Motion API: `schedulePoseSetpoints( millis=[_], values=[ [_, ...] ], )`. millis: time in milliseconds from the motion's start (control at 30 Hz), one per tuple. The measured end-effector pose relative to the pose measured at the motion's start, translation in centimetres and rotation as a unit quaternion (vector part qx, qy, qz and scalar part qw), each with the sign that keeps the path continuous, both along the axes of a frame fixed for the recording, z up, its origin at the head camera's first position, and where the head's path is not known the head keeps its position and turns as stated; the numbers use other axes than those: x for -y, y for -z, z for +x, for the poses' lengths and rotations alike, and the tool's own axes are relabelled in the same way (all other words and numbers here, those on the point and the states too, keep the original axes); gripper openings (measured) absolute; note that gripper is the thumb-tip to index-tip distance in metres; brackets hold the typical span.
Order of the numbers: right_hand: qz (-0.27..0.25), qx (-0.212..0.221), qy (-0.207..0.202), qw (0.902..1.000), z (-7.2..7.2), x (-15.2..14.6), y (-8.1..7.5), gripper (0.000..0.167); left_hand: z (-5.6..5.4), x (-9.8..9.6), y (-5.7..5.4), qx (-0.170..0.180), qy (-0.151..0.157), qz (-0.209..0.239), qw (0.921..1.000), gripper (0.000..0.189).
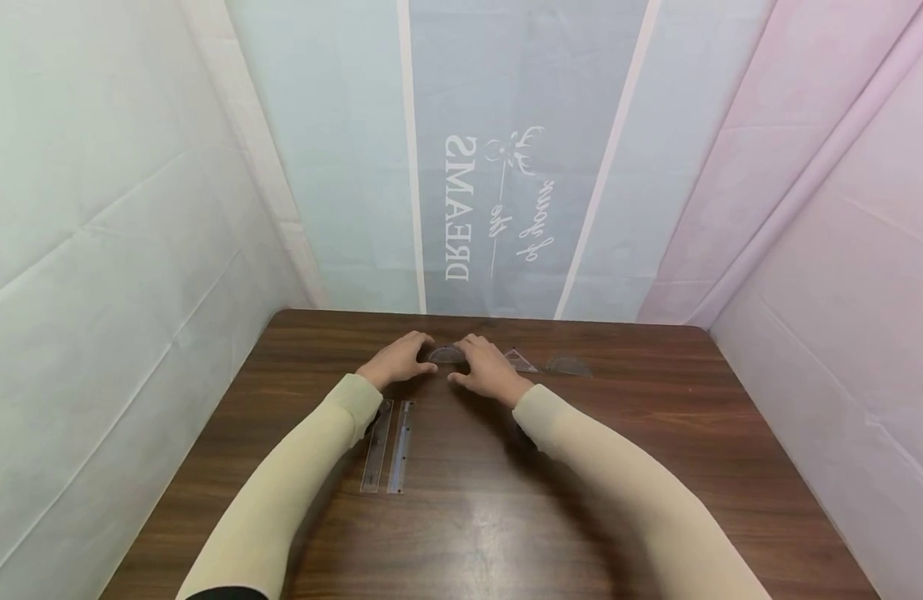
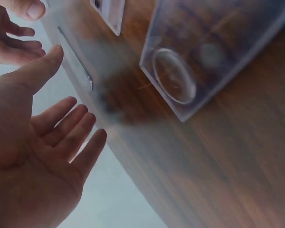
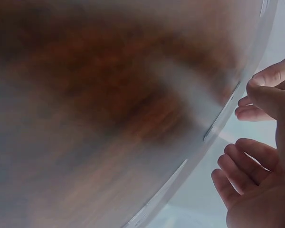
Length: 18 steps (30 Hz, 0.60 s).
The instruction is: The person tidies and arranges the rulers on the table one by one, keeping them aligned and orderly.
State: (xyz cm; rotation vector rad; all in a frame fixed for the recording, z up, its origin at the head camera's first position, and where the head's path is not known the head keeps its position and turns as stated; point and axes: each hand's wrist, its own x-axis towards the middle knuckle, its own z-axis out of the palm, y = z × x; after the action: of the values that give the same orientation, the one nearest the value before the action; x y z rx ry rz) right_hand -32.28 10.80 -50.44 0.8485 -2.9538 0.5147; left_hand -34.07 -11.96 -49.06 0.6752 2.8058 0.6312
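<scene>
A clear protractor (image 1: 445, 356) lies flat near the table's far edge, between my two hands. My left hand (image 1: 401, 360) is at its left end, fingers relaxed and thumb apart from them. At its right end is my right hand (image 1: 490, 369), its fingers loosely bent and partly over the protractor's corner in the head view. Neither hand grips anything; whether fingertips touch the protractor I cannot tell. In the left wrist view the protractor (image 2: 78, 61) shows as a thin edge beyond the left hand (image 2: 52, 142). The right wrist view has the right hand (image 3: 254, 185) with its palm showing.
Right of my right hand lie a clear set square (image 1: 518, 361) and a second protractor (image 1: 570, 367). Two clear rulers lie side by side near my left wrist, one with a round hole (image 2: 175, 76), the other a narrow ruler (image 1: 401, 450). Cloth walls enclose the brown table (image 1: 469, 533).
</scene>
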Motion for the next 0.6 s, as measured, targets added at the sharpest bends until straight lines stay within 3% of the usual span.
schedulePoseSetpoints(
  millis=[333, 600],
  values=[
    [-0.007, 0.034, 0.012, 0.9993, -1.4, 0.4, 0.5, 0.064, -1.2, -1.4, 1.4, -0.023, 0.000, -0.031, 0.9993, 0.061],
    [0.005, 0.062, 0.029, 0.9977, -2.3, 1.0, 0.2, 0.066, -1.4, -1.8, 1.0, -0.046, -0.015, -0.055, 0.9973, 0.060]
  ],
)
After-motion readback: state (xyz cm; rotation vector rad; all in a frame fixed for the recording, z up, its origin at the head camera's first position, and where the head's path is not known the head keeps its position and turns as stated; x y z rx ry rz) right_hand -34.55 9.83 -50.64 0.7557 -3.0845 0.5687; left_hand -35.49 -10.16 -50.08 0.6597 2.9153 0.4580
